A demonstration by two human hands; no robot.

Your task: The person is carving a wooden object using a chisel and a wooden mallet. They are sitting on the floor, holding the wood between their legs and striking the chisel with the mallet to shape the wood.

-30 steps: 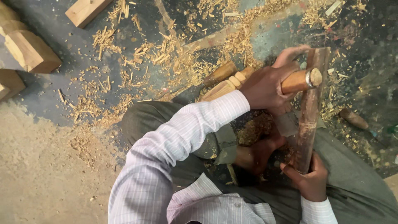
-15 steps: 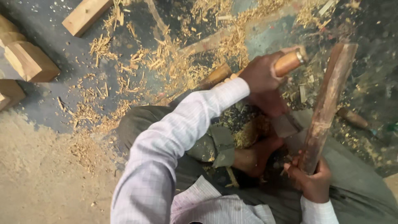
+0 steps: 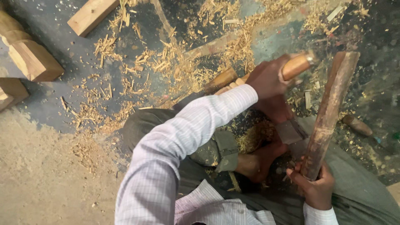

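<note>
The left hand [image 3: 271, 79] is clenched around the smooth, orange-brown wooden handle [image 3: 296, 66] of a cutting tool, whose handle end pokes out past the knuckles with a pale metal ring on it. Below that hand the tool's flat grey blade [image 3: 290, 131] shows, close to the stick.

The right hand [image 3: 314, 189] grips the lower end of a long wooden stick [image 3: 329, 112], which rises up and slightly to the right from the fist. The stick is dark reddish brown, rough and uneven along its length, with a squarish, blunt top end. A bare foot [image 3: 260, 160] lies just left of the right hand, near the stick's base.

Pale wood shavings [image 3: 175, 71] litter the dark floor [image 3: 54, 108] beyond and to the left of the left hand. Further left lie light wooden blocks [image 3: 31, 58] and a plank [image 3: 91, 16]. A small brown handled tool [image 3: 357, 125] rests on the floor right of the stick.
</note>
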